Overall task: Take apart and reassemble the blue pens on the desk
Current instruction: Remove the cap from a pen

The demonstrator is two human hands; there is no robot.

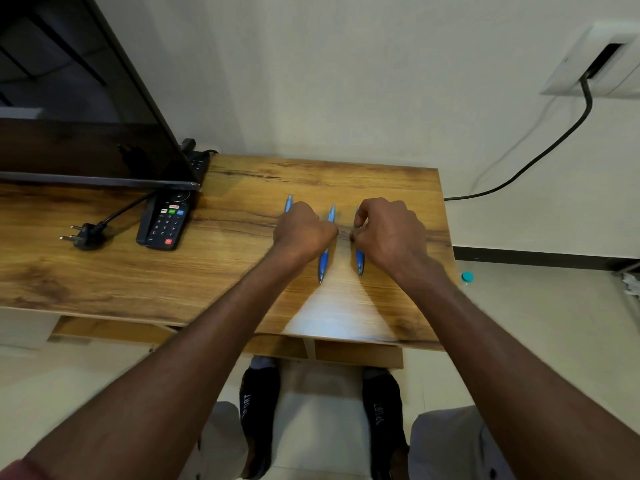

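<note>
Both arms are stretched over the wooden desk [242,271], where three blue pens [324,258] lie side by side. The left hand [304,230] is curled above one; the right hand [388,230] is curled at another, actual hold not discernible.

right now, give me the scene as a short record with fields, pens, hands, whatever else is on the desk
pens: three blue pens in a row, left pen, middle pen, right pen
left hand: curled over the left pen, grip hidden
right hand: fingers curled at the right pen, grip unclear
desk: wooden
other items: remote, loose plug, screen at the left
pen state: middle and right look whole
</note>
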